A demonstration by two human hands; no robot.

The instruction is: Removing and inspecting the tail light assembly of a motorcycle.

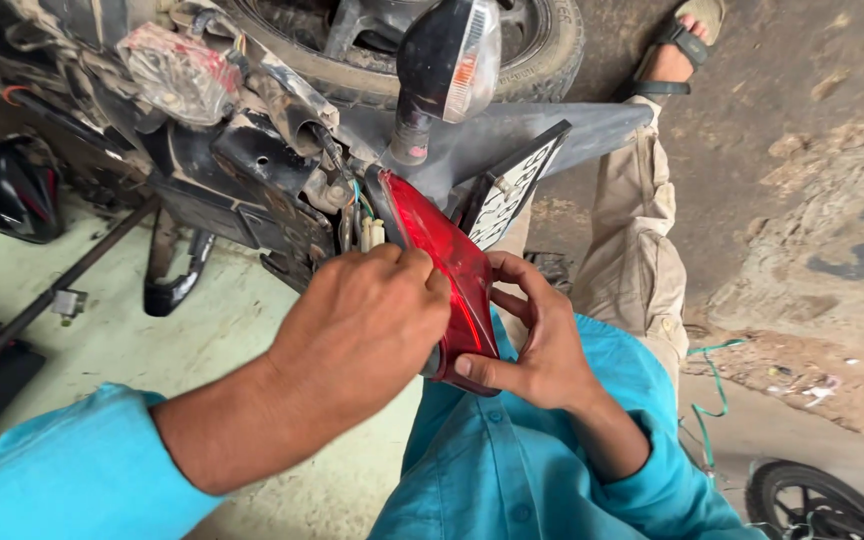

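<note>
Motorcycle (282, 150): I see its stripped rear end above my hands, tyre (542, 60) at the top.
Mudguard (552, 135): grey, carrying a tilted number plate (507, 190).
Tail lamp (447, 270): red lens, just below the turn signal (449, 60), between both my hands.
Left hand (362, 335): my grip is curled against the lamp's back by the wires (364, 215); holding or only touching, I cannot tell.
Right hand (537, 345): my grip clasps the lamp's lower edge.

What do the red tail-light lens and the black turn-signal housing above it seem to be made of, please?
The red tail-light lens looks like glossy translucent plastic: light glows through its edge. The black turn-signal housing seems smooth, shiny moulded plastic, judging by the reflections on it.
</note>
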